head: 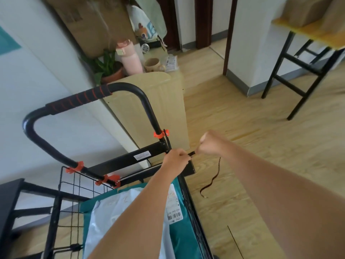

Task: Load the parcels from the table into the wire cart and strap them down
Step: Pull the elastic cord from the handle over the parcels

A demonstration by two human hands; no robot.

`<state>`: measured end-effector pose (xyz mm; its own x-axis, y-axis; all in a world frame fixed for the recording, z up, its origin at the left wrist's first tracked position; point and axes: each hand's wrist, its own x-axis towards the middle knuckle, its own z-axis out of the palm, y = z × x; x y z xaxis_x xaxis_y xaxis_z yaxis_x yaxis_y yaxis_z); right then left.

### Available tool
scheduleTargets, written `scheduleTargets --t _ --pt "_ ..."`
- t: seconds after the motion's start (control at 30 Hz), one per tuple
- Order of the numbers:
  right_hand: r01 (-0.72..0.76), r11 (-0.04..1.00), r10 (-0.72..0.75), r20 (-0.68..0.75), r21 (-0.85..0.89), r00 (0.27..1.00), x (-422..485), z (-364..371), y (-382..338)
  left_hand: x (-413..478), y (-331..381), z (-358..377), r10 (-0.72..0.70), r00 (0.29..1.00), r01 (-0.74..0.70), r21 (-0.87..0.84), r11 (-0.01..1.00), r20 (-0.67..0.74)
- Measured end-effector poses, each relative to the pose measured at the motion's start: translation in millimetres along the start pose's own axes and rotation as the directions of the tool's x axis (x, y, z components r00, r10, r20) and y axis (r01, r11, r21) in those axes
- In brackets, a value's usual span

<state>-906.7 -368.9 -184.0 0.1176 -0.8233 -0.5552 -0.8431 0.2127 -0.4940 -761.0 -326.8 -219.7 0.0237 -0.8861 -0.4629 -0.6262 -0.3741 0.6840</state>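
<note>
Left hand point(175, 158) pinching a black strap point(192, 153) at the wire cart's point(115, 162) handle corner, right hand point(208, 144) fisted round the same strap just beside it, loose end dangling over the floor point(252, 146), teal and white parcels point(108, 215) lying in the cart, brown boxes point(306, 10) on the bench point(317, 34) well apart.

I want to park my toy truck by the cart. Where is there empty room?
Bare wood floor lies right of the cart, up to the black table legs, past the dangling strap. Crowded: the cabinet top with plant, pink bottle and mug; the cart, full of parcels.
</note>
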Motion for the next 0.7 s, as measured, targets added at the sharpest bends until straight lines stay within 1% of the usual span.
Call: scheduleTargets --t 0.07,0.17,0.2,0.23,0.3,0.37,0.4,0.47,0.53,0.6,0.63,0.7 --pt "-0.011 1.0 0.011 0.014 -0.007 1.0 0 -3 6 3 0 5 -0.019 1.0 0.021 -0.088 0.996 0.023" --pt "-0.036 0.997 0.027 0.131 0.063 0.991 3 13 16 8 -19 12 -0.06 0.997 0.07 -0.192 0.979 0.057" --pt "-0.035 0.998 0.025 0.169 0.06 0.985 7 23 21 9 -28 15 -0.065 0.997 0.072 -0.205 0.976 0.04" --pt "-0.026 0.999 0.019 0.193 0.035 0.981 9 34 25 11 -37 17 -0.08 0.997 0.077 -0.185 0.98 -0.009" --pt "-0.025 0.999 0.019 0.186 0.028 0.982 20 58 39 12 -58 21 -0.147 0.974 0.124 -0.137 0.983 -0.172" --pt "-0.072 0.997 0.067 0.211 0.015 0.975 32 84 57 11 -82 23 -0.236 0.93 0.193 -0.172 0.966 -0.28" --pt "-0.106 0.994 0.105 0.236 -0.009 0.966 37 98 65 11 -95 25 -0.294 0.911 0.235 -0.223 0.946 -0.288" --pt "-0.161 0.987 0.158 0.22 -0.007 0.963 47 124 80 13 -119 37 -0.386 0.895 0.309 -0.312 0.899 -0.225" --pt "-0.194 0.98 0.187 0.158 0.032 0.97 50 140 88 16 -139 54 -0.45 0.888 0.392 -0.353 0.849 -0.094" --pt "-0.219 0.975 0.209 0.152 0.05 0.966 52 153 92 21 -157 70 -0.491 0.871 0.456 -0.402 0.794 0.017" --pt "-0.231 0.971 0.217 0.18 0.06 0.96 55 158 93 24 -160 75 -0.499 0.866 0.469 -0.412 0.781 0.038" --pt "-0.245 0.964 0.218 0.221 0.105 0.951 60 165 94 31 -168 82 -0.502 0.864 0.469 -0.387 0.794 0.018"
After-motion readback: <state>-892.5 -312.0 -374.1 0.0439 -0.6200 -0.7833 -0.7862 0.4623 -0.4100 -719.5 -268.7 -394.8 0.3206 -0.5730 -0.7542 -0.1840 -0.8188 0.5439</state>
